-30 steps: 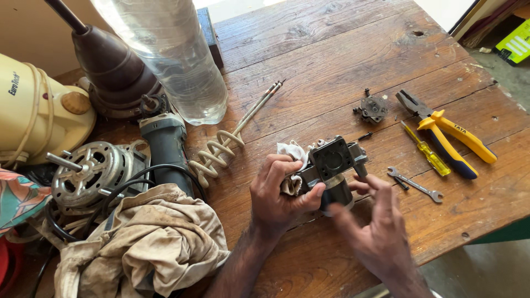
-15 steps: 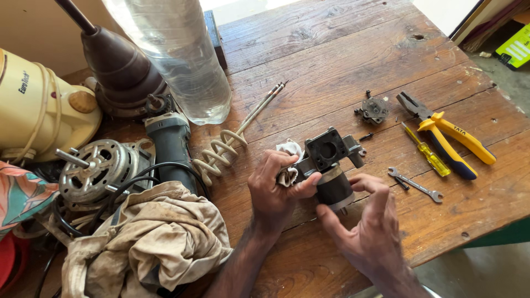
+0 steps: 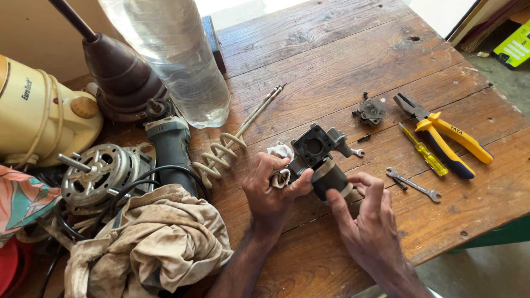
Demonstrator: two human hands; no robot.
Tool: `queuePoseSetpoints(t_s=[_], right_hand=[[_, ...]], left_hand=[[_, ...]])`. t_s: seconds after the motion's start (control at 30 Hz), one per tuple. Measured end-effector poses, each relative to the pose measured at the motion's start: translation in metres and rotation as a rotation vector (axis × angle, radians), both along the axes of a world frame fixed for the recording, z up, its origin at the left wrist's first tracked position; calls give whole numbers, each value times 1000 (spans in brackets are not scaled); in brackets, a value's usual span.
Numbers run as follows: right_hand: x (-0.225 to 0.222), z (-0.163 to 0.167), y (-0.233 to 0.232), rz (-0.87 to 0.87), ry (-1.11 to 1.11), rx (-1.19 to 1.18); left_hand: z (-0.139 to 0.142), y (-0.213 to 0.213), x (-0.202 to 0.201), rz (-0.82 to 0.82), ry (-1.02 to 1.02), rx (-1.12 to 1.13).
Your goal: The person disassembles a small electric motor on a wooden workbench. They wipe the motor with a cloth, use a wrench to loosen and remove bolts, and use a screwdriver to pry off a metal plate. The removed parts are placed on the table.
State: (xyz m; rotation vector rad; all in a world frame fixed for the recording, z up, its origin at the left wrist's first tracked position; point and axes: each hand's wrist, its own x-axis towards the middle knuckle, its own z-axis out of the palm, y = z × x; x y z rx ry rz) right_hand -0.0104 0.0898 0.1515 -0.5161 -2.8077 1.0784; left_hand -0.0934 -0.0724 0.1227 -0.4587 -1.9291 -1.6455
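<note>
Over a wooden table [image 3: 331,60] I hold a dark grey motor housing part [image 3: 320,157] with a square flange and a round black body. My left hand [image 3: 271,190] grips its left side together with a small white rag [image 3: 281,152]. My right hand [image 3: 364,218] pinches the round lower end of the part with thumb and fingers. The flange end points up and away from me.
Yellow-handled pliers [image 3: 447,138], a yellow screwdriver [image 3: 426,152], a small spanner [image 3: 414,185] and a small metal plate [image 3: 371,110] lie at right. A plastic bottle [image 3: 176,55], twin mixer whisks [image 3: 232,140], an angle grinder [image 3: 171,149], an electric motor [image 3: 102,174] and a dirty cloth [image 3: 149,243] crowd the left.
Both hands have turned the housing part, tilting its flange end upward and to the right. My right hand shifted onto its round lower end. Other things stay put.
</note>
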Motion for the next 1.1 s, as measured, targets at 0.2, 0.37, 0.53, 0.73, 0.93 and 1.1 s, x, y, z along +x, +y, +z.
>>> queuePoseSetpoints(t_s=[0.2, 0.37, 0.53, 0.73, 0.93, 1.1], right_hand=[[2, 5, -9, 280, 661, 154], [1, 6, -8, 68, 187, -216], [0, 5, -10, 320, 717, 318], [4, -3, -4, -3, -1, -97], [11, -10, 0, 232, 578, -124], [3, -4, -1, 246, 687, 116]], left_hand=[[1, -1, -2, 15, 24, -29], [-4, 2, -2, 11, 72, -46], [-11, 5, -5, 5, 65, -59], [-11, 5, -3, 32, 86, -71], [-7, 1, -6, -14, -4, 30], [-3, 1, -6, -14, 1, 27]])
